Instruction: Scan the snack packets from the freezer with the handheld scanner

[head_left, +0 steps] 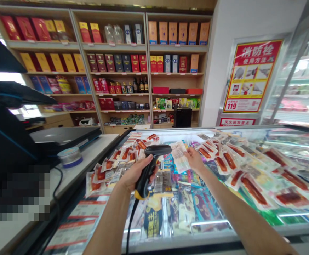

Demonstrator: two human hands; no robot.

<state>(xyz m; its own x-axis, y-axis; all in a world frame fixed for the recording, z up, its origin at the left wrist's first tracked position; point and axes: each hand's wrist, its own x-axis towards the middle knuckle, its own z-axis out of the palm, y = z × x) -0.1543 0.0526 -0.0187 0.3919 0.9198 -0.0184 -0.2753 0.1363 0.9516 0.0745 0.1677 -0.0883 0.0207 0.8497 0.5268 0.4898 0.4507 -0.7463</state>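
Note:
My left hand [135, 173] is wrapped round the handle of a black and yellow barcode scanner [150, 166], whose cord hangs down toward me. The scanner's head points right, at a clear plastic packet [179, 156] with a pale printed face. My right hand [194, 160] pinches that packet by its right edge, above the glass. What lies inside the packet cannot be made out. Vacuum-packed sausages [117, 156] lie in a loose pile to the left of the scanner, on the freezer's glass top. More packed sausages [230, 159] are spread over the glass at the right.
Under the glass of the chest freezer [210, 232] are colourful frozen packs. A white counter [93, 156] at the left bears a round tin [69, 157], a black flat device [66, 136] and a dark monitor. Shelves of boxed bottles [114, 63] line the back wall.

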